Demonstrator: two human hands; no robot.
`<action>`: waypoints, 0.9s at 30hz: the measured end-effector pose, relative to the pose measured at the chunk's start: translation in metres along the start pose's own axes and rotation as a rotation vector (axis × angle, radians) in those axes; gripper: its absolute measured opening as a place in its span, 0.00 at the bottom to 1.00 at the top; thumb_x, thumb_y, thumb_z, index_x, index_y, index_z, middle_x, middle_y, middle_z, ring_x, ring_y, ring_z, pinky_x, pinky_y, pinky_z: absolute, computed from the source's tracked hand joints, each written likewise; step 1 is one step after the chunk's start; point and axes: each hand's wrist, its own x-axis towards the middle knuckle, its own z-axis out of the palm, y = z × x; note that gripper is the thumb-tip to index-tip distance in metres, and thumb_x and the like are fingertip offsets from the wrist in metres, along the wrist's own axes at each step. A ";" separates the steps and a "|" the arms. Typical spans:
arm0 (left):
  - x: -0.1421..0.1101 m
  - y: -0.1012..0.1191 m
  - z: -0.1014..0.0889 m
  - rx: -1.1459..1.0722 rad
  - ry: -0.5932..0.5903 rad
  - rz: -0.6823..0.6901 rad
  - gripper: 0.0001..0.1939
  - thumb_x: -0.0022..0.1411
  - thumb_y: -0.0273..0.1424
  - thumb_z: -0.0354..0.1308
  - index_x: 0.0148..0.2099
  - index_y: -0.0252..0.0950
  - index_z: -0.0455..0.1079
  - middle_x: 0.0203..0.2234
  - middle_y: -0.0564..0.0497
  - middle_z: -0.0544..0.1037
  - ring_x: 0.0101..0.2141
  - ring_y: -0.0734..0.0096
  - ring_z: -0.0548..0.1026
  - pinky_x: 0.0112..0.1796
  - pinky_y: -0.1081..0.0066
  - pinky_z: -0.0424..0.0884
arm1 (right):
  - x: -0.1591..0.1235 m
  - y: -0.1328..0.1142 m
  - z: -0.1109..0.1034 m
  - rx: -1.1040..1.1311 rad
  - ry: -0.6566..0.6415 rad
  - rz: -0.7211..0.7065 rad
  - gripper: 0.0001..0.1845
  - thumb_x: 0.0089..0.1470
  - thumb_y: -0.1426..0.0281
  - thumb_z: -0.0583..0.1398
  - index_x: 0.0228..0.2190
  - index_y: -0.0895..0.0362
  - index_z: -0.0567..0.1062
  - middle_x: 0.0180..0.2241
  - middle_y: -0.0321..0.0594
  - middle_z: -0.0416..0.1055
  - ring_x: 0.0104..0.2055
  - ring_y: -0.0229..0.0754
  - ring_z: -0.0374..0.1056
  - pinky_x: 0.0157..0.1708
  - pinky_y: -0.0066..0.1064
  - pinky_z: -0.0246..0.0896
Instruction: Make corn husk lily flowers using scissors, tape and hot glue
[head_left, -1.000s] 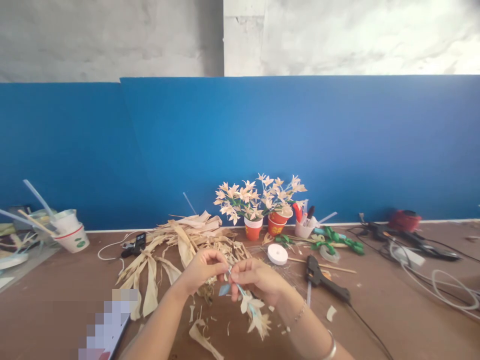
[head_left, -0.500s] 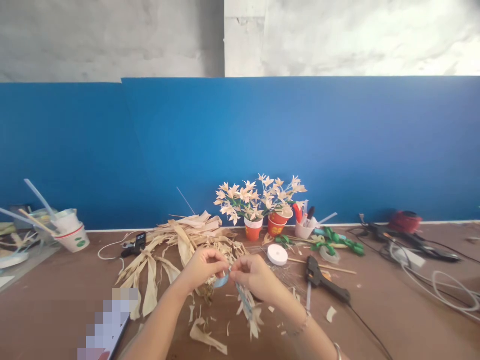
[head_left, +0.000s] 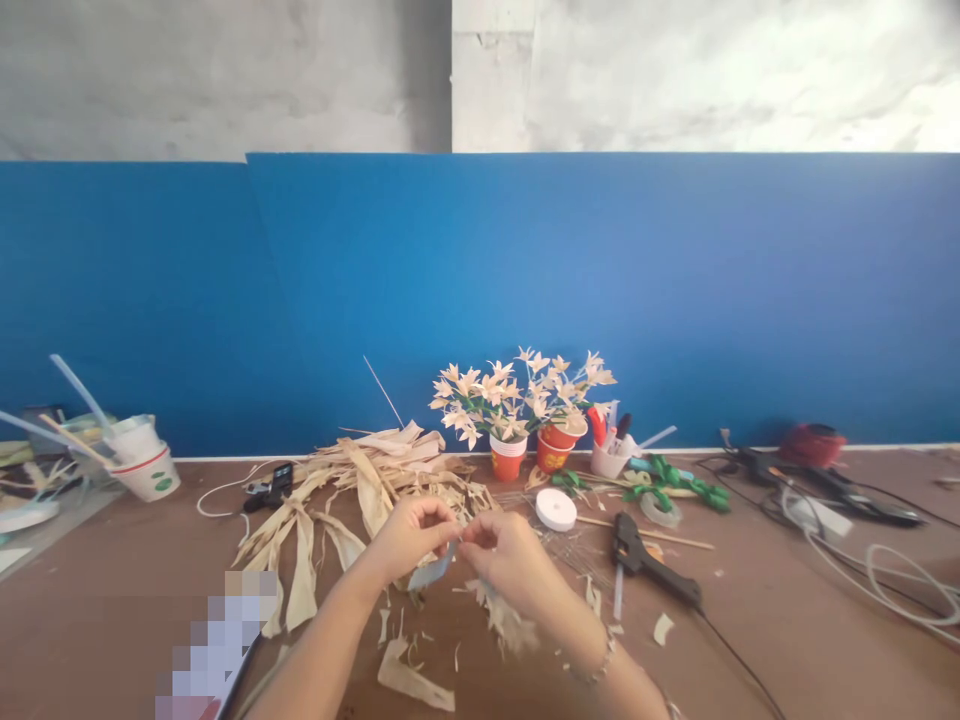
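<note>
My left hand (head_left: 416, 532) and my right hand (head_left: 504, 552) meet at the fingertips above the middle of the table, both pinched closed. From my left fingers hangs a short light-blue strip of tape (head_left: 431, 573). Below my right hand, blurred by motion, is a spray of cream husk flowers (head_left: 508, 620). A thin wire (head_left: 384, 392) rises at a slant beyond my hands, in line with the spray, and looks like its stem. My fingers cover the spot where tape and stem meet. Dry corn husks (head_left: 367, 470) lie heaped just behind my left hand.
Husk flowers (head_left: 499, 385) stand in red paper cups (head_left: 508, 462) at the back. A white tape roll (head_left: 556, 510) and a glue gun (head_left: 637, 550) with its cord lie to the right. Cables (head_left: 870, 570) are further right, a white cup (head_left: 146, 475) left. Husk scraps (head_left: 414, 678) lie in front.
The wire's far end has swung up and slightly right, and the flower spray has shifted and blurred. The blue tape strip now hangs more to the left. My hands remain pinched together.
</note>
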 end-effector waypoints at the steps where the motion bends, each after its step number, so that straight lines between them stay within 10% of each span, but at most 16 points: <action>1: 0.000 0.000 -0.001 0.009 0.000 -0.003 0.13 0.46 0.37 0.65 0.23 0.32 0.69 0.14 0.55 0.69 0.17 0.76 0.66 0.22 0.75 0.61 | -0.001 -0.001 -0.001 -0.036 0.007 -0.026 0.04 0.42 0.74 0.60 0.19 0.59 0.73 0.19 0.34 0.70 0.23 0.34 0.60 0.24 0.25 0.51; 12: -0.009 0.012 -0.001 -0.093 -0.105 0.200 0.18 0.48 0.43 0.64 0.22 0.33 0.68 0.17 0.53 0.70 0.22 0.75 0.67 0.27 0.74 0.63 | 0.000 0.006 -0.005 0.827 -0.590 0.219 0.17 0.36 0.62 0.68 0.25 0.62 0.73 0.20 0.38 0.72 0.23 0.37 0.69 0.25 0.25 0.54; 21: 0.002 -0.002 0.005 -0.056 -0.004 0.033 0.18 0.46 0.43 0.64 0.23 0.33 0.66 0.15 0.56 0.67 0.19 0.77 0.63 0.23 0.76 0.59 | 0.001 -0.004 -0.005 0.174 -0.070 0.036 0.07 0.42 0.68 0.63 0.22 0.61 0.73 0.20 0.36 0.72 0.22 0.33 0.61 0.23 0.24 0.53; 27: -0.001 0.002 0.004 -0.130 0.004 0.043 0.13 0.45 0.35 0.66 0.28 0.33 0.68 0.21 0.55 0.71 0.24 0.75 0.68 0.29 0.73 0.64 | 0.002 -0.002 -0.002 0.207 -0.043 -0.012 0.10 0.43 0.66 0.61 0.18 0.60 0.72 0.18 0.35 0.70 0.20 0.33 0.59 0.21 0.25 0.52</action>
